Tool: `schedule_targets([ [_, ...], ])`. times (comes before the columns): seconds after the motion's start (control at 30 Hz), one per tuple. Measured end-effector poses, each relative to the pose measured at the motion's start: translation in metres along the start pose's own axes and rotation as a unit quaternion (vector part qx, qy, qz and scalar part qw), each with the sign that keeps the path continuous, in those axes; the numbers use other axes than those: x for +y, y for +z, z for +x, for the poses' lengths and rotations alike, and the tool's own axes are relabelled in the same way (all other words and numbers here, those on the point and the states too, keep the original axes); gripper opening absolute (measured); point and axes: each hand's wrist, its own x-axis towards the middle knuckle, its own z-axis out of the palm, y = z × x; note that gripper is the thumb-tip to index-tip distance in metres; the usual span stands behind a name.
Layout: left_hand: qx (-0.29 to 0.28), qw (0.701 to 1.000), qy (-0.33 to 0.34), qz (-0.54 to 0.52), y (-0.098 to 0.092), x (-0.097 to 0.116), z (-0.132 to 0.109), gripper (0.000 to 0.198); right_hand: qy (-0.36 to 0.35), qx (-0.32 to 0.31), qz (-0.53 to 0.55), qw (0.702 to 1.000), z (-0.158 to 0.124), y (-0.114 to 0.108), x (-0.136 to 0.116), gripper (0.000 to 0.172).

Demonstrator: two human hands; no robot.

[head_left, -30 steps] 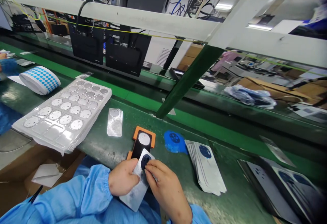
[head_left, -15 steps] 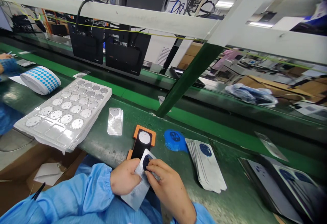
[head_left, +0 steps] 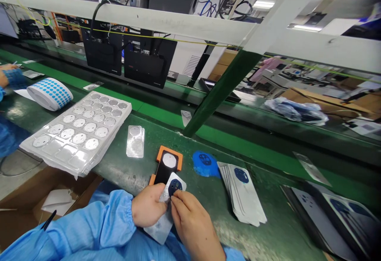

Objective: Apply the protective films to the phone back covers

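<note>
My left hand (head_left: pixel 150 205) grips a silvery phone back cover (head_left: pixel 162 229) by its left side, thumb on top. Near the cover's upper end is a dark blue round camera patch (head_left: pixel 175 187). Fingers pressed together, my right hand (head_left: pixel 190 217) touches the lower edge of that patch; whatever lies between the fingertips is hidden. Just beyond the cover stands an orange-cornered fixture (head_left: pixel 169 150) with a black block, bearing a white disc (head_left: pixel 169 160). Right of it lies a blue pad (head_left: pixel 205 165) with a dark round piece on it.
A fanned stack of similar covers (head_left: pixel 248 197) lies to the right, beside dark trays (head_left: pixel 327 225). At left are a clear tray of round silver discs (head_left: pixel 80 162), a roll of blue-dotted labels (head_left: pixel 50 94) and two small plates (head_left: pixel 135 142). A green post (head_left: pixel 220 90) rises ahead. Another person's hand (head_left: pixel 6 76) shows far left.
My right fingertips have shifted slightly down off the dark patch, so more of it shows. My left hand keeps its hold on the cover. The view has moved slightly.
</note>
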Motion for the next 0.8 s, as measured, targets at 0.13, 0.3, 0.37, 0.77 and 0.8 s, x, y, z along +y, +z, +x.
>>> schedule_targets([
  [0.13, 0.007, 1.0, 0.009, 0.004, 0.003, -0.003, 0.002, 0.017, -0.004, -0.009, -0.055, 0.998, -0.003, 0.007, -0.003, 0.022],
  [0.3, 0.005, 1.0, -0.002, -0.026, 0.004, -0.005, 0.005, 0.016, 0.016, -0.004, -0.028, 0.999, 0.006, 0.007, -0.001, 0.021],
  [0.37, 0.006, 0.999, -0.02, -0.037, 0.002, -0.005, 0.005, 0.021, 0.05, 0.006, 0.034, 0.998, 0.012, 0.001, 0.005, 0.019],
  [0.77, 0.007, 0.912, -0.11, -0.395, 0.007, -0.012, 0.01, 0.048, 0.29, 0.162, -0.092, 0.939, 0.054, -0.028, 0.177, 0.014],
  [0.8, 0.008, 0.908, -0.107, -0.406, 0.007, -0.012, 0.01, 0.049, 0.258, 0.113, -0.085, 0.956, 0.058, -0.018, 0.183, 0.012],
])
